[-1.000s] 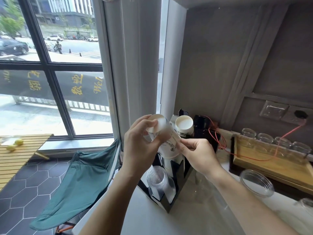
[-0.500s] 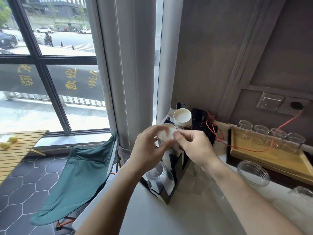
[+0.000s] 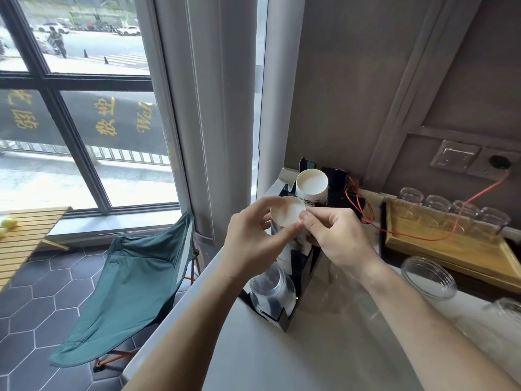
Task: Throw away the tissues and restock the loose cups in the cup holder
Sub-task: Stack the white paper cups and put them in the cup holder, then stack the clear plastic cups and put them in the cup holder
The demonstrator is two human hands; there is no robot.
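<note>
White paper forms the upside-down cup (image 3: 288, 213) that both hands hold over the middle slot of the black cup holder (image 3: 298, 277); its lower half is hidden behind the fingers, so whether it has seated on the stack below cannot be told; the print on its side is too blurred to read. The left hand (image 3: 251, 244) curls round the cup's left side, thumb and forefinger closed against the rim of the base; the right hand (image 3: 335, 238) pinches the right edge of the base with thumb and fingertip, its other fingers folded under and out of sight. Behind it, in the far slot, a second stack of paper cups (image 3: 311, 187) stands bottom up; in the near slot, clear plastic cups (image 3: 272, 292) lie partly hidden by the left wrist. To the right, glass jars (image 3: 428, 276) stand on the pale counter (image 3: 253, 356), the nearest cut off by the frame edge; a wooden tray (image 3: 451, 249) carries more glasses.
</note>
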